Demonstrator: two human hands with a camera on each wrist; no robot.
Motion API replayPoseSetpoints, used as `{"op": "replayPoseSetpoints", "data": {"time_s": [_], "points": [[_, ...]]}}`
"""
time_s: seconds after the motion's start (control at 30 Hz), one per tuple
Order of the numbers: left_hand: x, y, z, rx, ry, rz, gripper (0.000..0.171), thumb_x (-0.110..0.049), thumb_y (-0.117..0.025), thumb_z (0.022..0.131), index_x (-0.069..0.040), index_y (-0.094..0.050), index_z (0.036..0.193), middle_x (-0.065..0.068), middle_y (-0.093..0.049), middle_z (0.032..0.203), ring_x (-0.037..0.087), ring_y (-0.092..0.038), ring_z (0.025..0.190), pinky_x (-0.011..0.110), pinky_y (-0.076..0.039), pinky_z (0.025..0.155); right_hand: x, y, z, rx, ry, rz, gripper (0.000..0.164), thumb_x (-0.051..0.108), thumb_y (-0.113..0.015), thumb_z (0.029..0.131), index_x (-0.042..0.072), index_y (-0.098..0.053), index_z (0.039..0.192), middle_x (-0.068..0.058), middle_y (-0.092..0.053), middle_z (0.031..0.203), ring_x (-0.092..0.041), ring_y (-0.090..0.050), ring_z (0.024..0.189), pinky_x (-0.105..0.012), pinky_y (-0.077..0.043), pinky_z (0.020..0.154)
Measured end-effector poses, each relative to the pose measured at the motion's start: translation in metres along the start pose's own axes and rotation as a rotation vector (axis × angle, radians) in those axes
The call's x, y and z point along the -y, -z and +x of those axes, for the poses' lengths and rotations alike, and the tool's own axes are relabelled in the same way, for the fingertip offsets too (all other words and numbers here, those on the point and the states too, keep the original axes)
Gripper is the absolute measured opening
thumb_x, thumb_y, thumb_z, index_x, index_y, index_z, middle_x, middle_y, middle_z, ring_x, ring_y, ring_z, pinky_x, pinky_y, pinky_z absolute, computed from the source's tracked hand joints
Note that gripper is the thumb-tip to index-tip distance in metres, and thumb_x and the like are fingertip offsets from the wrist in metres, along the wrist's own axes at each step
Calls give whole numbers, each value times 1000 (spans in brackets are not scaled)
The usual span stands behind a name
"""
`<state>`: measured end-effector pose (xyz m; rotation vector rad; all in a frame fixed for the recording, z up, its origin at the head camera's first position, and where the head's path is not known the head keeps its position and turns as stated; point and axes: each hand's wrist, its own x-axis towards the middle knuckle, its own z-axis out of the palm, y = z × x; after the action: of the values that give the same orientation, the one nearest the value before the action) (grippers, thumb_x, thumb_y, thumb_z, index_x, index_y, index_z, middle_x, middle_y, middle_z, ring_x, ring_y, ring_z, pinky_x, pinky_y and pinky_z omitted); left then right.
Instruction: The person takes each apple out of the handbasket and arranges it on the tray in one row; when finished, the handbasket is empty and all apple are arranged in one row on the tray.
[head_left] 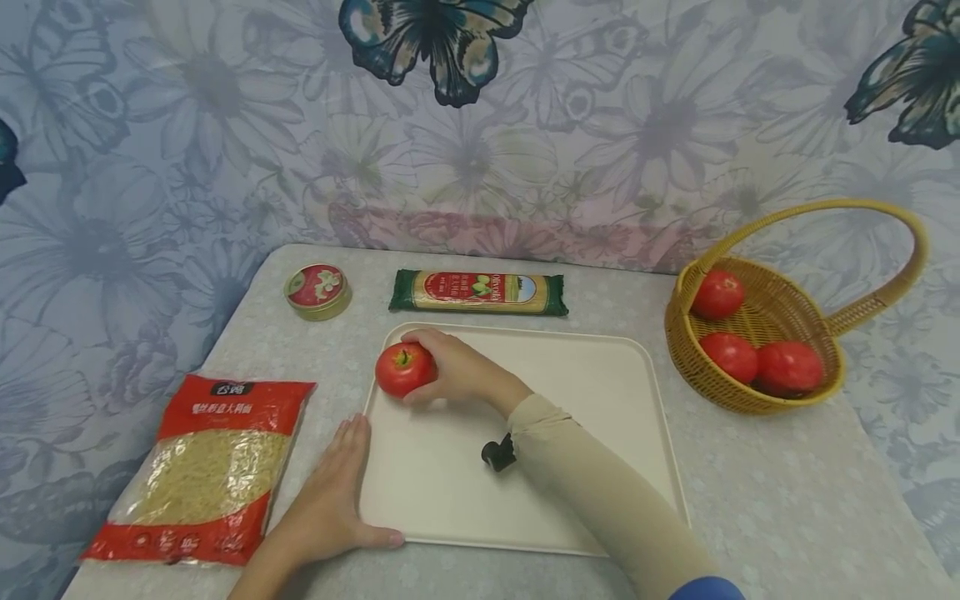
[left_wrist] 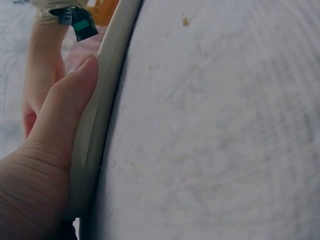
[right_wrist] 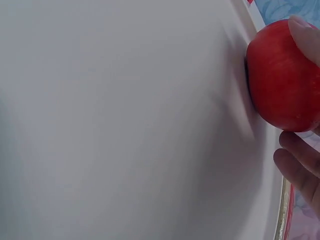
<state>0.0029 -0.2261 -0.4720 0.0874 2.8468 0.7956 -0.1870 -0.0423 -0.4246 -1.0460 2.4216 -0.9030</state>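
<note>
A red tomato (head_left: 405,369) with a green stem sits at the far left corner of a cream tray (head_left: 442,492). My right hand (head_left: 459,371) grips it from the right side, thumb nearer me and fingers behind. In the right wrist view the tomato (right_wrist: 284,77) lies against the tray's rim, between thumb and fingers. My left hand (head_left: 330,496) rests at the tray's near left corner, fingers straight along the left edge and thumb along the front edge. The left wrist view shows that thumb (left_wrist: 67,102) lying on the tray's side wall.
At the right stands a yellow wicker basket (head_left: 678,354) with a tall handle, holding three tomatoes. Behind the tray lies a pack of spaghetti (head_left: 480,292). A round tin (head_left: 318,292) is at the back left. A red bag of pasta (head_left: 210,475) lies left of my left hand.
</note>
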Motion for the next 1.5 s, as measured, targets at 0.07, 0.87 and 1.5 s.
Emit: {"op": "replayPoseSetpoints", "data": {"time_s": [0.07,0.87,1.5], "points": [[0,0,0,2,-2,1,152,-77,-76,41,-14,3,153,10,1,161,31,2,148,47,-6,120,0,1,-1,-2,2,-26,88,45,-80,70,24,-36,143,7,-39,146,-13,-37,135,-37,-38,110],[1,-4,1,-25,-28,6,153,-78,-75,40,-12,3,153,14,0,160,34,0,148,18,15,113,-50,100,-150,-364,-1,-158,65,50,-66,83,28,-43,139,5,-45,142,-20,-37,135,-49,-34,110],[2,-3,2,-16,-23,9,153,-79,-75,40,-12,4,153,13,1,160,33,1,148,23,13,116,-163,195,-305,-580,-455,-224,69,36,-64,88,7,-35,144,-28,-39,140,-50,-34,125,-71,-29,95]]}}
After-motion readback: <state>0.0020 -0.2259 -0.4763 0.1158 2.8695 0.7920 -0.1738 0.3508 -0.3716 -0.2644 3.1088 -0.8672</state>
